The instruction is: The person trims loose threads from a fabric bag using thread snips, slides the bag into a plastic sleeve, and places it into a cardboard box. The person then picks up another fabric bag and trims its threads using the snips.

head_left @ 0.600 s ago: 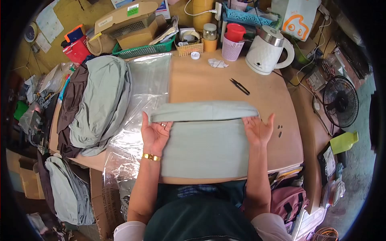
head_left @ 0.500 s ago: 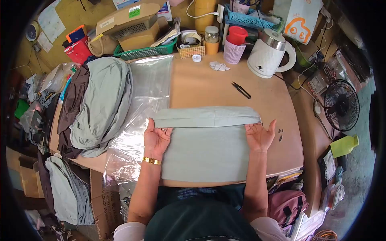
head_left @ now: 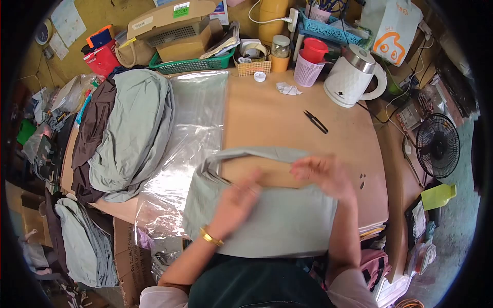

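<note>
Reaching over the grey-green cloth (head_left: 282, 220) on the table (head_left: 267, 113), left hand (head_left: 238, 200) angles toward its gaping far side; fingers blurred, partly spread, hold can't be told. Long axis runs left–right, main panel this side of the fingertips. Right hand (head_left: 324, 175), nearer the far right corner: fingers curled, grip unreadable.

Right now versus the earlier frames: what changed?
Grey cloth: folded band has spread open, brown showing inside; near edge has come closer. Left hand moved inward, nearer the right hand; blur hides either grip. Snips, kettle, cloth pile stayed put.
</note>
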`<state>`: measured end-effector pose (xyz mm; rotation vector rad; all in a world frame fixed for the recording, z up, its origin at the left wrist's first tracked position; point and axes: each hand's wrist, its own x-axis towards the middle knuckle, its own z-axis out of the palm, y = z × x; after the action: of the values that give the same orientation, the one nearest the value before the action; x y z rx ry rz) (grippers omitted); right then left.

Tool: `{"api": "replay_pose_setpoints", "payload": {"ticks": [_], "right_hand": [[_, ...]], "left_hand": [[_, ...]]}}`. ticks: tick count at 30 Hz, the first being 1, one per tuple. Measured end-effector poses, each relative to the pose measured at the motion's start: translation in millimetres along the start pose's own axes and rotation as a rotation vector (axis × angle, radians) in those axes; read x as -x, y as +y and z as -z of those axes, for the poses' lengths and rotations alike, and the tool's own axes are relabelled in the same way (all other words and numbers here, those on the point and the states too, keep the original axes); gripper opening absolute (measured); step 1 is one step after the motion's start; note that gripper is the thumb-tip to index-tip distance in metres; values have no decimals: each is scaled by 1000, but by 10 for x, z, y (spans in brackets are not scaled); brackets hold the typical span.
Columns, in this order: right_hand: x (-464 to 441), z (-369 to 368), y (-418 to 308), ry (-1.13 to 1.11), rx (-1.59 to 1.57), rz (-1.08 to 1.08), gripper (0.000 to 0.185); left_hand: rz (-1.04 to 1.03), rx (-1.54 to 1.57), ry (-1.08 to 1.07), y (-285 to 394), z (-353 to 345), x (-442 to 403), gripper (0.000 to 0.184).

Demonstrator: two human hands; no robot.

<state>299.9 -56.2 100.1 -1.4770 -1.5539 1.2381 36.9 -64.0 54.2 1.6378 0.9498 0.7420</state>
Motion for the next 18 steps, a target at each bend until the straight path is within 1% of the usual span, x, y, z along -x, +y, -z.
{"api": "replay_pose_setpoints", "payload": {"ticks": [2, 4, 6, 8, 9, 10, 11, 12, 14, 15, 16, 17, 18], "right_hand": [[-487, 119, -282, 74, 237, 144, 22], [-1122, 230, -411, 164, 629, 190, 28], [-1969, 383, 247, 290, 890, 435, 36], [-2540, 472, 802, 355, 1111, 448, 36], [-2698, 474, 1016, 327, 1030, 335, 35], [-2887, 463, 1101, 288, 952, 237, 33], [-2902, 413, 1020, 273, 1102, 244, 30], [-2854, 387, 951, 263, 1252, 251, 27], [-2995, 487, 983, 324, 1041, 242, 24], [-2850, 415, 739, 264, 969, 191, 24], [-2589, 359, 382, 209, 899, 122, 26], [-2405, 303, 230, 146, 660, 111, 27], [-2198, 284, 99, 96, 435, 90, 28]], "left_hand": [[-259, -854, -25, 55, -374, 96, 70], [-257, -862, -50, -118, -449, 141, 70], [-254, -870, -65, -178, -446, 101, 70], [-263, -873, 32, -182, -373, 92, 67], [-234, -884, 57, -262, -376, 124, 67], [-314, -870, 112, -397, -408, 150, 68], [-391, -862, 168, -476, -422, 177, 69], [-354, -881, 204, -460, -428, 198, 69], [-69, -604, -289, -368, -427, 230, 70], [-48, -605, -274, -316, -409, 268, 70], [-98, -739, -187, -256, -398, 303, 69], [-158, -864, -114, -212, -407, 339, 67], [-166, -839, -137, -188, -421, 354, 67]]}}
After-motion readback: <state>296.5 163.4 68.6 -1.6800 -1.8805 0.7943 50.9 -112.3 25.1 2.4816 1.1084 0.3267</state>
